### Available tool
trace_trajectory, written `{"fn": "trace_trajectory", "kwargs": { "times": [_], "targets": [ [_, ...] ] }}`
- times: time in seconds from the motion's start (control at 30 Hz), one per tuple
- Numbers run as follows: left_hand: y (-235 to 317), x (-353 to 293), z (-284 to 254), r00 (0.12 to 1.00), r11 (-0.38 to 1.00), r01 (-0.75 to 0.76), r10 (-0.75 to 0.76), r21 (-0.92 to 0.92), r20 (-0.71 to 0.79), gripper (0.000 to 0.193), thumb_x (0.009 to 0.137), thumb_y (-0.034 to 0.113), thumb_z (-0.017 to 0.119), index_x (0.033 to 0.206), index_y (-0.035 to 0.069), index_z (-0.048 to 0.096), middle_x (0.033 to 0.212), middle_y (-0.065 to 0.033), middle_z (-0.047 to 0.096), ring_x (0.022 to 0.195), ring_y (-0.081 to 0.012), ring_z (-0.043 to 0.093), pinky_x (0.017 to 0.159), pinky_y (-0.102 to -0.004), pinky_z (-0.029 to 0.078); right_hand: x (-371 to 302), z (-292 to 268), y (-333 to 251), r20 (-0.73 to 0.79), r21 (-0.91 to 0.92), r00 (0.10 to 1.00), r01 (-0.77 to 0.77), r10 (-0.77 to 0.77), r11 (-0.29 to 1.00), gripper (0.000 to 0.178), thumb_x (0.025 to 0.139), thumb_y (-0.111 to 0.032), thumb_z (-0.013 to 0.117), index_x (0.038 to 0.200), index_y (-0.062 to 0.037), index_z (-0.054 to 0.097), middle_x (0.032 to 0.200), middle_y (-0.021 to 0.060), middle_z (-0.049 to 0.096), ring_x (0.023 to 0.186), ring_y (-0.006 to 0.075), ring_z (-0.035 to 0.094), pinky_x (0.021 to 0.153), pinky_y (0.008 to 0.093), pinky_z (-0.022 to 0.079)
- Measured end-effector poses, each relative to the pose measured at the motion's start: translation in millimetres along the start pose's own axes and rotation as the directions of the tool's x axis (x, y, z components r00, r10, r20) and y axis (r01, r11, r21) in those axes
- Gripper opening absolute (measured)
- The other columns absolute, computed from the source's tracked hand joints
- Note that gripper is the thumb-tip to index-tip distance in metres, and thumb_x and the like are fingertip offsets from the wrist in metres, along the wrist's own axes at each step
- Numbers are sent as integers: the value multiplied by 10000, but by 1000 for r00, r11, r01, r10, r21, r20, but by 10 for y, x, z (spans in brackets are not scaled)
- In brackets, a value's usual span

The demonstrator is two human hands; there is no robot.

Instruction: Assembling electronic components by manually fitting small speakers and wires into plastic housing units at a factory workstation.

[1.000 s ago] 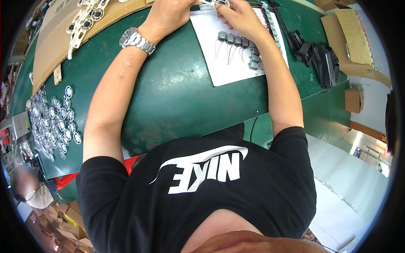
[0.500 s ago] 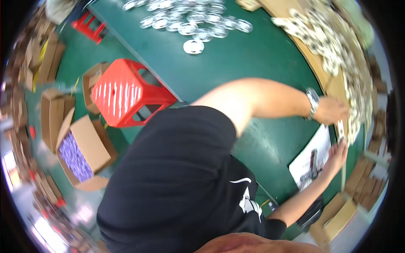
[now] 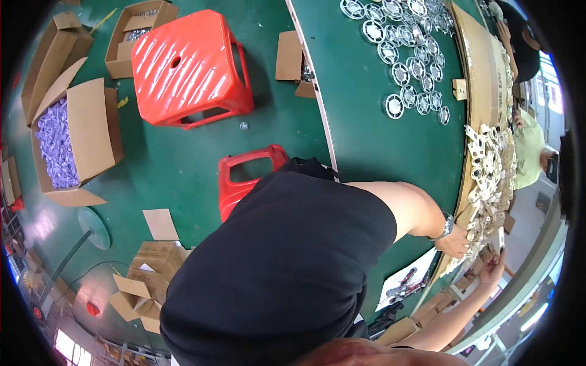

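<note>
My left hand point(image 3: 453, 244), with a metal-banded wrist, reaches down to the near edge of a heap of cream-coloured flat parts point(image 3: 486, 161). Its fingers are bent in among the parts, and what lies under them is hidden. Closer to the lower right, my right hand point(image 3: 493, 268) is raised with its fingers pinching a small, narrow, whitish part point(image 3: 502, 238) that points upward. Brown cardboard point(image 3: 488, 91) lies under the heap along the table side. A printed sheet point(image 3: 406, 280) with dark pictures is beside my left forearm.
Several round silver spoked discs point(image 3: 394, 106) are spread on the green table point(image 3: 390, 152). A red stool point(image 3: 183, 67) and another red seat point(image 3: 238, 177) stand left of it. Boxes include one of purple pieces point(image 3: 58, 143). Another person point(image 3: 530, 149) is across the table.
The view has swung, so the table and discs sit further right. My hands have drawn apart, and the right one now holds up the whitish part.
</note>
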State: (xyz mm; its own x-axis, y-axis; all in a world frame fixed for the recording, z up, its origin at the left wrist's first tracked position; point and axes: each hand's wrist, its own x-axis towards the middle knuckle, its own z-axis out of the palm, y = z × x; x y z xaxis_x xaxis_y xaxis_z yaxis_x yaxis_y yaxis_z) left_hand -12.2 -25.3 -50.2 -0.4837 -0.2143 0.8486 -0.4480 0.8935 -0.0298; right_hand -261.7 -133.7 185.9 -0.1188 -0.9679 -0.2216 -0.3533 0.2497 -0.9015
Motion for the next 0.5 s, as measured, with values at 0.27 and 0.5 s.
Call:
{"fn": "trace_trajectory", "kwargs": {
  "times": [0.27,0.5],
  "targets": [
    [-47,-92,72,941,944,-321,309,75,138,265,888,247,644,1132,157,591,1109,-19,633,1086,-237,640,821,-436,548,-644,1529,-114,64,-271,988,156,-144,950,549,1041,-193,597,1507,-4,376,1405,194,577,1086,209,657,809,281,585],
    [-61,-56,11,824,511,557,-242,-655,512,166,904,244,623,1012,127,670,1092,-69,719,1040,-299,700,853,-440,563,-1891,2087,531,319,-607,939,307,-129,733,493,1041,-202,608,1486,-38,475,1194,85,690,954,116,650,744,236,521]
  ]
}}
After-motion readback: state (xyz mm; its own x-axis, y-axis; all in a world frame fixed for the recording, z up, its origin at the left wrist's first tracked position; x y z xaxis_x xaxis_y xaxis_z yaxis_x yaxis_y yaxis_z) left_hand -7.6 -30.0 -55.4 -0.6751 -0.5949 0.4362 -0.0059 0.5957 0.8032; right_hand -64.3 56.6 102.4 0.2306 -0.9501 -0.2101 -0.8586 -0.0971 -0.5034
